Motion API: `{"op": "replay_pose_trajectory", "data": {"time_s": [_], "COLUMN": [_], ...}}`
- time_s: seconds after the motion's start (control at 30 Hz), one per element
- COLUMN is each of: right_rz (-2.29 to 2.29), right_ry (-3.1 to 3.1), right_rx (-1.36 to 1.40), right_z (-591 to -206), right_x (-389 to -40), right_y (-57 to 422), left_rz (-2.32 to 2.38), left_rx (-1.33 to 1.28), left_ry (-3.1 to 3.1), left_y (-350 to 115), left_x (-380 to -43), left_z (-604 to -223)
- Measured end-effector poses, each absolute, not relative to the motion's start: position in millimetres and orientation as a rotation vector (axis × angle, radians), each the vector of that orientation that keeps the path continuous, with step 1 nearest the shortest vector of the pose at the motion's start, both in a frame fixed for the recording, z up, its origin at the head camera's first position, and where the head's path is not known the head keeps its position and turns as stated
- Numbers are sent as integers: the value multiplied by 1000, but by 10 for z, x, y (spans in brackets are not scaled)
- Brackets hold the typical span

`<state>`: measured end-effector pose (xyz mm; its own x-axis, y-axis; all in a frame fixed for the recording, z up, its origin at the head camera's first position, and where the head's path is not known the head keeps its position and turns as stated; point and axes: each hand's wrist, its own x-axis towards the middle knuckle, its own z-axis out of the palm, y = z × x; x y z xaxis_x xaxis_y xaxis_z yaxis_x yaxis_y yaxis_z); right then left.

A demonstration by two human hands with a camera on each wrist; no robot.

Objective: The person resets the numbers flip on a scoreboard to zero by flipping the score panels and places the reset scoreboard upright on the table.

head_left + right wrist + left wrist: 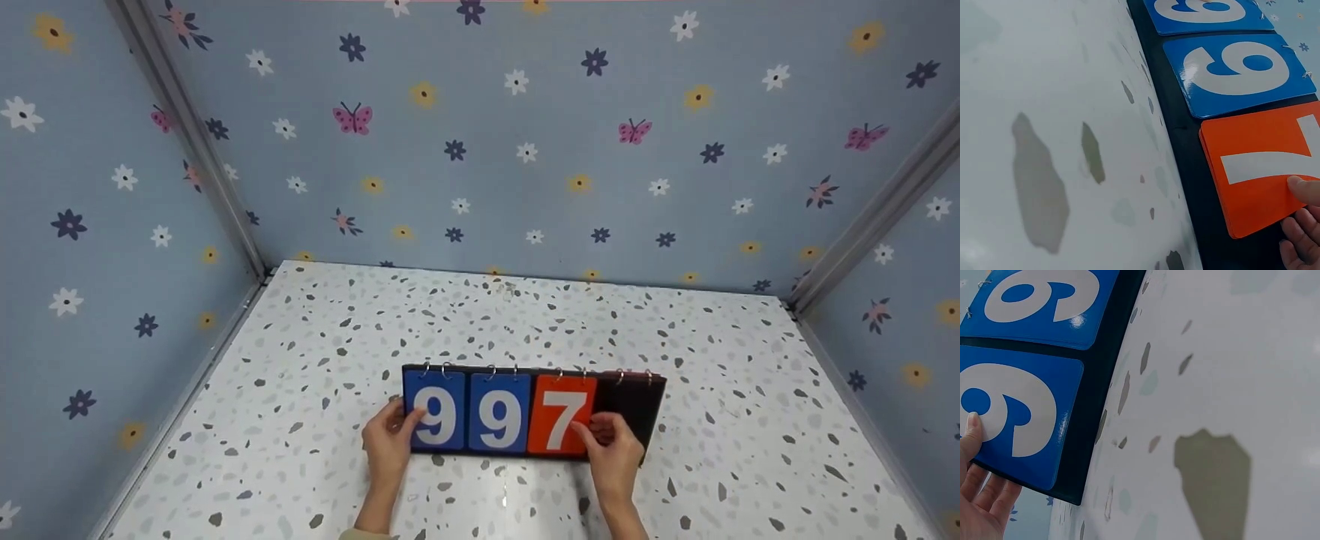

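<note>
A black flip scoreboard (499, 455) stands on the table, its number cards hung from metal rings along the top. Two blue cards, the left 9 card (451, 431) and the middle 9 card (498, 439), sit beside a red 7 card (553, 442). At the far right the black backing shows bare. My left hand (388, 442) grips the board's left end, thumb on the left 9 and fingers behind. With thumb on its face and fingers curled at its right edge, my right hand (615, 454) pinches the red 7 card, whose stack of edges shows in the right wrist view.
The speckled white tabletop (360, 315) spreads around the board. Blue flower-print panels (495, 187) rise behind and at both sides, joined by grey corner posts (196, 142). A reddish edge (634, 373) shows behind the board's top right.
</note>
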<state>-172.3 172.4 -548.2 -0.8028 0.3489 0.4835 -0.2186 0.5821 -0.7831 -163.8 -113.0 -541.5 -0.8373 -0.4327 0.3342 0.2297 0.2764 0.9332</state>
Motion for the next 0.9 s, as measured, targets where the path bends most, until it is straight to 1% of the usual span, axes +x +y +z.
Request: {"op": "replay_pose_trajectory", "data": {"time_s": [0.13,0.27,0.4,0.53,0.67,0.9], "right_rz": [1289,1375,1422,1479,1500,1537], "right_ry": [-2242,-2282,-2302,-2272,-2241,-2182], "right_rx": [-198,-240,-211,-123,22,270], "right_z": [-5451,-5400,-5369,-5370,-5376,-5362], "right_x": [-1730,-1709,-1667,-1591,-1515,-1474], "right_y": [1738,1758,1781,1800,1829,1946], "left_rz": [-1606,-1593,-1579,-1598,-1607,-1578], "left_rx": [188,216,205,191,202,197], "left_ry": [-2003,-2025,-2030,-2019,-2021,-2032], "left_y": [-1112,-1141,-1167,-1171,-1162,-1093], "left_x": [-1606,-1656,-1703,-1718,-1701,-1577], "left_z": [-5337,-5470,-5585,-5607,-5557,-5256]}}
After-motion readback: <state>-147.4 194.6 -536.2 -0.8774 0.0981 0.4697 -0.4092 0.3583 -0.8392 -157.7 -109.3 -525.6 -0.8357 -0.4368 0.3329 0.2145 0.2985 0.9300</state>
